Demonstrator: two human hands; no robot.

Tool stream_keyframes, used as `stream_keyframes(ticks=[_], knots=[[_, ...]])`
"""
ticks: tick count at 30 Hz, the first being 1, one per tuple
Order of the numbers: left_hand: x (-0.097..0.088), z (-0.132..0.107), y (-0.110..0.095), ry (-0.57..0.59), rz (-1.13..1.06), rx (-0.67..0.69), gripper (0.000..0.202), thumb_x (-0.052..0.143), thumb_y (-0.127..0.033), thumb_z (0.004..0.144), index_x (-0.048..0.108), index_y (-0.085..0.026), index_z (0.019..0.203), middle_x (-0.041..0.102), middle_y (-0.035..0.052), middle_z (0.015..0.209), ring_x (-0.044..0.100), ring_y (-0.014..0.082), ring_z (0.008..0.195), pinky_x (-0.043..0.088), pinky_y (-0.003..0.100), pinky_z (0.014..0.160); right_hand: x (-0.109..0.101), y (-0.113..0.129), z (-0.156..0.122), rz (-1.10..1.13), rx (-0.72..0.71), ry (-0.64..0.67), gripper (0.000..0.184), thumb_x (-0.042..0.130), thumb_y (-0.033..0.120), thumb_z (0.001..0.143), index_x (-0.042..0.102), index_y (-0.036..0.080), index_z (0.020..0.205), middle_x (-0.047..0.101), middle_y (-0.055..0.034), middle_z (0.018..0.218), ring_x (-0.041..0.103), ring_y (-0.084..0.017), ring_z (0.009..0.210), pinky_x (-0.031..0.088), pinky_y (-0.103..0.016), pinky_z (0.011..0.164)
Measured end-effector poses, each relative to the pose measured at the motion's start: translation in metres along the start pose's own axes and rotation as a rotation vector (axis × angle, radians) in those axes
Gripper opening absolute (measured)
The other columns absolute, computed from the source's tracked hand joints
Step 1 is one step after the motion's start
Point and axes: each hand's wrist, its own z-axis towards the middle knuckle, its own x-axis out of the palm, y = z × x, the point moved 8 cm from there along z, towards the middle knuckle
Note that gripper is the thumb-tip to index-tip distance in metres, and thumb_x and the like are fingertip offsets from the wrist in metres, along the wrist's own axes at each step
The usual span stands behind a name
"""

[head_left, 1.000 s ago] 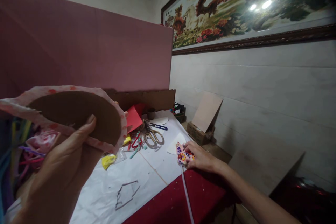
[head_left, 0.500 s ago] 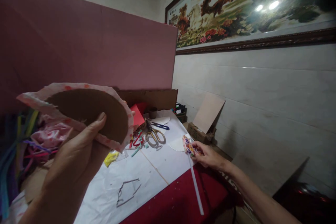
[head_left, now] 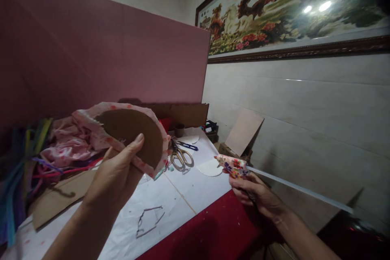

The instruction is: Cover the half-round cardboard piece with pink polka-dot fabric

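Okay, head view: left hand [head_left: 115, 174] is clamping the fabric-wrapped cardboard disc [head_left: 134, 138] above the table [head_left: 189, 189], thumb on its brown face. Right hand [head_left: 258, 195] is gripping the floral glue gun [head_left: 233, 165], nozzle facing the disc but well apart. I'd be steadying the disc, thumb off the rim.

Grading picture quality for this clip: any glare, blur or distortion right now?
Head view: two lamp reflections glare on the framed painting; the top right corner darkens; pipe cleaners at far left smear and stretch; left hand on the cardboard disc and right hand on the glue gun look sharp.
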Motion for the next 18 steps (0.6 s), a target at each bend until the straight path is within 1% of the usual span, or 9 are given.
stream_keyframes(ticks=[1, 3, 5, 7, 9, 12, 14, 15, 18], knots=[[0.0, 0.001, 0.002, 0.012, 0.018, 0.005, 0.025, 0.067, -0.006, 0.076, 0.07, -0.018, 0.098, 0.076, 0.0038, 0.091, 0.069, 0.0169, 0.088, 0.056, 0.025, 0.08, 0.005, 0.001, -0.004, 0.046, 0.007, -0.011, 0.023, 0.069, 0.038, 0.077, 0.059, 0.018, 0.084, 0.043, 0.0047, 0.064, 0.028, -0.003, 0.044, 0.021, -0.014, 0.036], [0.003, 0.001, 0.007, 0.047, 0.029, 0.001, 0.025, 0.066, -0.008, 0.077, 0.07, -0.019, 0.099, 0.077, 0.0036, 0.094, 0.069, 0.0168, 0.09, 0.057, 0.023, 0.077, 0.018, 0.001, -0.013, 0.174, 0.043, -0.025, 0.026, 0.066, 0.04, 0.08, 0.06, 0.021, 0.095, 0.045, 0.0053, 0.065, 0.028, -0.003, 0.042, 0.023, -0.013, 0.034], [0.006, 0.0, 0.016, 0.084, 0.005, -0.05, 0.024, 0.064, -0.008, 0.079, 0.07, -0.019, 0.101, 0.077, 0.0041, 0.094, 0.07, 0.0173, 0.088, 0.057, 0.024, 0.077, 0.036, 0.001, -0.023, 0.216, 0.074, 0.0, 0.032, 0.064, 0.048, 0.079, 0.061, 0.021, 0.098, 0.046, 0.0055, 0.062, 0.028, -0.003, 0.039, 0.026, -0.013, 0.032], [0.008, -0.002, 0.025, 0.118, -0.027, -0.121, 0.024, 0.062, -0.009, 0.081, 0.069, -0.017, 0.102, 0.077, 0.0054, 0.093, 0.071, 0.0186, 0.088, 0.057, 0.026, 0.079, 0.05, 0.001, -0.033, 0.128, 0.075, -0.017, 0.04, 0.063, 0.056, 0.077, 0.062, 0.02, 0.095, 0.049, 0.0048, 0.06, 0.029, -0.003, 0.036, 0.03, -0.015, 0.031], [0.01, -0.005, 0.031, 0.143, -0.059, -0.167, 0.025, 0.06, -0.009, 0.082, 0.069, -0.016, 0.104, 0.077, 0.0064, 0.094, 0.071, 0.0205, 0.09, 0.056, 0.03, 0.083, 0.063, 0.0, -0.041, -0.041, 0.083, -0.031, 0.044, 0.06, 0.062, 0.075, 0.063, 0.019, 0.086, 0.05, 0.0035, 0.057, 0.034, -0.004, 0.036, 0.032, -0.017, 0.033], [0.012, -0.007, 0.032, 0.165, -0.103, -0.174, 0.03, 0.06, -0.009, 0.083, 0.066, -0.018, 0.11, 0.076, 0.006, 0.098, 0.069, 0.0212, 0.094, 0.054, 0.032, 0.088, 0.081, 0.002, -0.048, -0.227, 0.092, -0.057, 0.05, 0.054, 0.069, 0.075, 0.062, 0.02, 0.068, 0.043, 0.0035, 0.047, 0.037, -0.008, 0.039, 0.033, -0.021, 0.038], [0.013, -0.009, 0.033, 0.167, -0.119, -0.179, 0.032, 0.059, -0.01, 0.083, 0.065, -0.019, 0.113, 0.076, 0.0055, 0.099, 0.069, 0.0207, 0.095, 0.052, 0.032, 0.09, 0.094, 0.007, -0.049, -0.281, 0.053, -0.067, 0.051, 0.054, 0.07, 0.074, 0.061, 0.021, 0.063, 0.042, 0.0027, 0.047, 0.038, -0.01, 0.041, 0.035, -0.024, 0.041], [0.013, -0.01, 0.033, 0.163, -0.122, -0.187, 0.032, 0.059, -0.01, 0.083, 0.065, -0.019, 0.114, 0.076, 0.0054, 0.099, 0.069, 0.0207, 0.095, 0.052, 0.032, 0.09, 0.102, 0.011, -0.048, -0.299, 0.017, -0.057, 0.05, 0.056, 0.07, 0.072, 0.062, 0.021, 0.064, 0.043, 0.0022, 0.048, 0.039, -0.011, 0.042, 0.035, -0.025, 0.041], [0.014, -0.011, 0.033, 0.148, -0.129, -0.198, 0.032, 0.056, -0.01, 0.085, 0.064, -0.018, 0.115, 0.077, 0.006, 0.097, 0.069, 0.0214, 0.096, 0.052, 0.033, 0.091, 0.118, 0.016, -0.045, -0.311, -0.043, -0.051, 0.051, 0.06, 0.07, 0.069, 0.066, 0.021, 0.082, 0.054, -0.0017, 0.06, 0.047, -0.014, 0.052, 0.038, -0.026, 0.044]])
